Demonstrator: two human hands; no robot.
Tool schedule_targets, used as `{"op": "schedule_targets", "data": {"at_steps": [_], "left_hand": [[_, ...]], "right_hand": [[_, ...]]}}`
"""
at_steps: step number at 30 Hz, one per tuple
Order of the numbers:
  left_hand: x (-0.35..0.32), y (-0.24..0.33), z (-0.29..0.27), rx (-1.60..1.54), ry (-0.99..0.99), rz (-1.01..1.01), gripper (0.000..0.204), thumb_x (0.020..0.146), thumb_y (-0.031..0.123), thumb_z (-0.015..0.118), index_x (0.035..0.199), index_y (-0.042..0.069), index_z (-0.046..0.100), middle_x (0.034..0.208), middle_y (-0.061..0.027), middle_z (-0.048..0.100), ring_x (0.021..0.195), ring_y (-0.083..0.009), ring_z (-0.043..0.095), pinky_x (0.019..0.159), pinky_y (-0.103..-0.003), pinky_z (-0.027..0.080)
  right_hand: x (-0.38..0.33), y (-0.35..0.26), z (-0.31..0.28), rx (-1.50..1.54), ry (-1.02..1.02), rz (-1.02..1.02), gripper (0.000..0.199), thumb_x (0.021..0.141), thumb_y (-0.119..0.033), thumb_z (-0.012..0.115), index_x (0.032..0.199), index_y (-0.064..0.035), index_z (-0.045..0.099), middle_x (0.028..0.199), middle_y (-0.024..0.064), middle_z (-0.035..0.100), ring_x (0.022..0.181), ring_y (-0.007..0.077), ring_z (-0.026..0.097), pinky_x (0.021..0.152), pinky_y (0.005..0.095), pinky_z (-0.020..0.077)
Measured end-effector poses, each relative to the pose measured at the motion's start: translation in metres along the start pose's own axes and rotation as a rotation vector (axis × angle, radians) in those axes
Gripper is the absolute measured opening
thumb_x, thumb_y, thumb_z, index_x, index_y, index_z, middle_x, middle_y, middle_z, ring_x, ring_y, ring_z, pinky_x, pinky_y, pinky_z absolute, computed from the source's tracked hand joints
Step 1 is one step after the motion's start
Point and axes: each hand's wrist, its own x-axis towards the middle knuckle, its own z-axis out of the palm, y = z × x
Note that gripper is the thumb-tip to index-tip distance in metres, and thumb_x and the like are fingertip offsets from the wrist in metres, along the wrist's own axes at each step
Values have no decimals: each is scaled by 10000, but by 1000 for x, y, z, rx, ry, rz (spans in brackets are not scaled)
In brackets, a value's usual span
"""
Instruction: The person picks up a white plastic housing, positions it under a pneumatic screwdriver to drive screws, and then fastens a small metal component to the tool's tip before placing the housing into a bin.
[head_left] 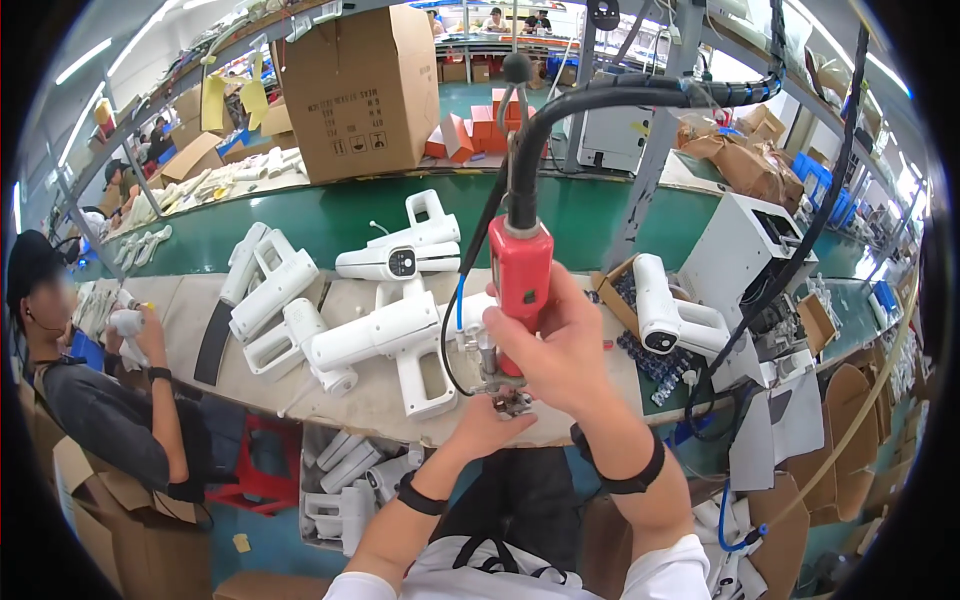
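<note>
My right hand [565, 355] is wrapped round a red power screwdriver [521, 265] that hangs upright from a thick black hose. Just under its lower end, my left hand [482, 430] pinches a small metal part [515, 402] at the bench's front edge. The tool's tip is close to that part; whether they touch I cannot tell. Immediately left of the tool lies a white gun-shaped device [375, 335] with a loop handle. Other white devices [272, 290] rest farther left, and one more [662, 312] sits on the right beside dark small parts [655, 368].
A white machine [745, 245] stands at the right, a black cable running past it. Behind the bench runs a green belt [600, 210] with a large cardboard box [355, 95] beyond. On the left a co-worker [110, 410] handles a white part. White housings fill a bin [345, 490] below.
</note>
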Motion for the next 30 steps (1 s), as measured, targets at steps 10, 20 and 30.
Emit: {"op": "schedule_targets", "data": {"at_steps": [10,20,30], "left_hand": [[-40,-32,-26,-64,343,209,811,633,-15,793,1328,20,378,1303,-101,464,1182,-214,483,998,-366,391],[-54,-26,-24,-275,327,245,698,672,-70,747,1289,37,439,1296,-91,487,1092,-207,559,947,-352,445],[-34,-16,-11,-100,279,179,622,696,30,759,1255,35,486,1102,-90,594,1014,-187,589,903,-327,466]], "right_hand": [[10,12,-2,-69,379,-127,139,823,-138,668,792,-6,641,565,-1,557,442,66,496,415,223,382],[14,-6,-11,-1,354,-68,149,829,-147,665,819,-2,637,533,22,550,421,71,486,380,217,359],[12,-21,-13,11,387,-84,175,824,-170,674,786,-6,629,523,27,544,387,79,461,361,221,341]]}}
